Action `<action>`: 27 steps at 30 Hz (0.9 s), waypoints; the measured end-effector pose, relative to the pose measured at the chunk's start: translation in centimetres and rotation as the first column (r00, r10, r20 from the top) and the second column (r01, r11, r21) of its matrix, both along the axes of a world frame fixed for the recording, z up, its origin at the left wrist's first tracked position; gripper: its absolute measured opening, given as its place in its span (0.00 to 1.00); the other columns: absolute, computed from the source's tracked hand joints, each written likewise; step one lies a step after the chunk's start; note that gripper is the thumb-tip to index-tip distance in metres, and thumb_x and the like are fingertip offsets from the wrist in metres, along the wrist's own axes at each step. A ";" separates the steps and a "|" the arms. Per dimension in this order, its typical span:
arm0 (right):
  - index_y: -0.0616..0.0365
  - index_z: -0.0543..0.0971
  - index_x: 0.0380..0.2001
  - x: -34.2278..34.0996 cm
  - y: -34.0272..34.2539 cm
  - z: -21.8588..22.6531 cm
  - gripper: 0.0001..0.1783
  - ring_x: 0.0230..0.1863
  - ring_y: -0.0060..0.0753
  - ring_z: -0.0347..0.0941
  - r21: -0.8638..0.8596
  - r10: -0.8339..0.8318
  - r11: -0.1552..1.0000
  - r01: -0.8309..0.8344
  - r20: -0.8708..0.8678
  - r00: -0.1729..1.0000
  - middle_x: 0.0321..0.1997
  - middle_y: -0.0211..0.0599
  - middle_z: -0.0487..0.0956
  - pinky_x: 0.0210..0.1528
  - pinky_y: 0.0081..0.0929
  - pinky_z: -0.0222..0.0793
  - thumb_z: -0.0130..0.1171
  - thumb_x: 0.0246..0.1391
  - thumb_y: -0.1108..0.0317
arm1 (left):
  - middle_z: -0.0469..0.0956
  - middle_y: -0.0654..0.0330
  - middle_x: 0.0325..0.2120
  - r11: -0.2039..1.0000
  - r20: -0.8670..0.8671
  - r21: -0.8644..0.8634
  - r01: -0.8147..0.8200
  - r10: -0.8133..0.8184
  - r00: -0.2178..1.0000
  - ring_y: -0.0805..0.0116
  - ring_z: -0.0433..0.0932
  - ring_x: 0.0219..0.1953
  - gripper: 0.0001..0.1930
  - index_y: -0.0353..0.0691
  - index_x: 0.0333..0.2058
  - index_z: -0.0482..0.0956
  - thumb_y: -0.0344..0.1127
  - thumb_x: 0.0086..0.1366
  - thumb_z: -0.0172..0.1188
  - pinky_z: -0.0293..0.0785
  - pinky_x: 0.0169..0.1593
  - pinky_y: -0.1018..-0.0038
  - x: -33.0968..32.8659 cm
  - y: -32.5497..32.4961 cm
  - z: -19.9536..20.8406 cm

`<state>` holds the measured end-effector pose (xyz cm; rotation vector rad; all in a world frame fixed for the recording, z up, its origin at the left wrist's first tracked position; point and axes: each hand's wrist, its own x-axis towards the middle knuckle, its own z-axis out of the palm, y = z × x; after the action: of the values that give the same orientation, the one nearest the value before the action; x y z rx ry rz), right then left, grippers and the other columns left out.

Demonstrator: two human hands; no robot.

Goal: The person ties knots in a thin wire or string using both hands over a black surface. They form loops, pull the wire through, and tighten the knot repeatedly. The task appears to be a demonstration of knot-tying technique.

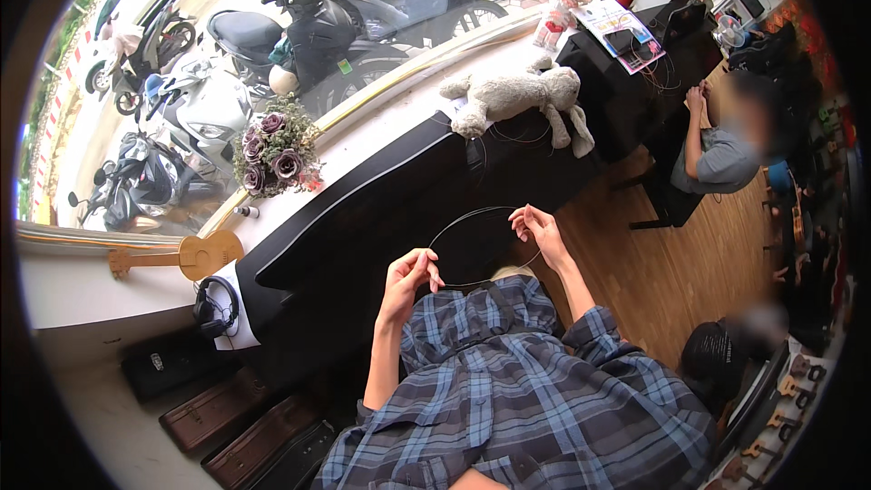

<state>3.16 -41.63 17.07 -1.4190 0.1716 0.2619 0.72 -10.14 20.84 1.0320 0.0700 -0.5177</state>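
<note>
A thin wire string (464, 218), bent into a loop, is stretched between my two hands above my lap. My left hand (410, 279) pinches its left side, thumb and fingers pressed together. On the right side of the loop, my right hand (542, 234) grips it with bent fingers. Beyond the loop lies the dark top of a long black table (381, 191), with both hands raised at its near side. The loop's ends cannot be made out.
A grey plush toy (517, 95) lies at the table's far edge. Dried roses (277, 150), a small wooden guitar (195, 256) and headphones (215, 306) sit to the left. Instrument cases (213, 408) stand lower left. Another person (717, 150) sits at the right.
</note>
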 end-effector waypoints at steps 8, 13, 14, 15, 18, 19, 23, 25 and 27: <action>0.56 0.82 0.46 5.7 -4.0 -1.3 0.12 0.33 0.17 0.75 -0.270 0.334 0.900 -0.342 -0.078 0.939 0.32 0.28 0.81 0.37 0.20 0.72 0.63 0.64 0.62 | 0.84 0.52 0.29 0.983 0.058 0.167 -0.074 0.065 0.996 0.69 0.82 0.25 0.12 0.33 0.44 0.77 0.38 0.78 0.51 0.79 0.33 0.75 2.4 -5.4 1.1; 0.54 0.81 0.48 12.5 -12.2 -0.4 0.19 0.35 0.18 0.76 -0.498 0.551 0.720 -0.483 -0.012 0.834 0.34 0.27 0.82 0.36 0.18 0.72 0.69 0.51 0.77 | 0.84 0.53 0.29 0.946 0.037 0.255 -0.199 0.196 0.980 0.72 0.81 0.24 0.12 0.34 0.44 0.77 0.38 0.78 0.51 0.78 0.32 0.77 3.8 -12.4 0.3; 0.54 0.81 0.47 13.8 -13.4 -0.2 0.18 0.35 0.19 0.77 -0.511 0.549 0.716 -0.475 -0.008 0.836 0.35 0.28 0.82 0.37 0.19 0.72 0.68 0.51 0.77 | 0.84 0.54 0.28 0.948 0.037 0.227 -0.221 0.219 0.975 0.73 0.81 0.24 0.13 0.34 0.44 0.77 0.38 0.77 0.52 0.77 0.31 0.78 3.9 -13.7 0.1; 0.53 0.81 0.46 14.9 -14.3 -0.2 0.17 0.35 0.19 0.77 -0.547 0.541 0.708 -0.446 0.014 0.841 0.35 0.27 0.82 0.37 0.20 0.72 0.68 0.51 0.77 | 0.84 0.55 0.28 0.944 0.013 0.229 -0.237 0.240 0.971 0.73 0.80 0.24 0.13 0.33 0.44 0.77 0.38 0.77 0.52 0.77 0.31 0.78 4.0 -14.9 -0.1; 0.53 0.81 0.44 18.1 -15.2 0.0 0.16 0.34 0.18 0.77 -0.617 0.497 0.711 -0.337 0.102 0.862 0.36 0.26 0.82 0.35 0.19 0.69 0.69 0.51 0.76 | 0.84 0.57 0.29 0.907 0.022 0.280 -0.314 0.321 0.947 0.76 0.79 0.23 0.11 0.34 0.45 0.79 0.37 0.76 0.54 0.76 0.30 0.80 4.0 -18.2 -0.5; 0.52 0.81 0.45 19.0 -15.2 0.1 0.16 0.34 0.18 0.77 -0.598 0.476 0.754 -0.273 0.210 0.854 0.37 0.25 0.82 0.34 0.19 0.68 0.69 0.51 0.76 | 0.84 0.57 0.29 0.892 0.034 0.304 -0.335 0.341 0.939 0.76 0.79 0.23 0.11 0.35 0.45 0.79 0.37 0.76 0.55 0.76 0.30 0.80 3.9 -19.0 -0.6; 0.50 0.78 0.53 22.8 -14.3 0.6 0.27 0.48 0.33 0.74 -0.793 0.484 0.607 0.054 0.422 0.767 0.51 0.36 0.77 0.50 0.32 0.69 0.74 0.48 0.69 | 0.85 0.58 0.28 0.836 0.014 0.412 -0.363 0.393 0.920 0.78 0.79 0.24 0.11 0.35 0.44 0.80 0.37 0.76 0.55 0.75 0.31 0.81 3.9 -21.8 -0.3; 0.50 0.74 0.60 25.1 -13.2 0.2 0.39 0.58 0.46 0.69 -0.864 0.577 0.459 0.205 0.466 0.671 0.56 0.43 0.73 0.61 0.45 0.64 0.77 0.42 0.61 | 0.85 0.58 0.27 0.815 0.037 0.434 -0.385 0.411 0.911 0.78 0.79 0.25 0.11 0.34 0.44 0.80 0.37 0.76 0.55 0.76 0.31 0.80 4.5 -22.9 -0.4; 0.52 0.69 0.64 27.6 -12.3 -0.8 0.50 0.64 0.56 0.62 -0.902 0.662 0.347 0.256 0.429 0.615 0.60 0.49 0.70 0.68 0.55 0.56 0.80 0.36 0.54 | 0.86 0.58 0.28 0.818 0.034 0.391 -0.422 0.445 0.895 0.78 0.80 0.25 0.11 0.34 0.43 0.80 0.37 0.76 0.55 0.76 0.31 0.80 5.6 -24.1 -0.8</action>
<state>30.72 -53.88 16.32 -2.6305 -0.7913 -0.3393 6.35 -34.22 20.03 1.3433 0.4700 -0.1103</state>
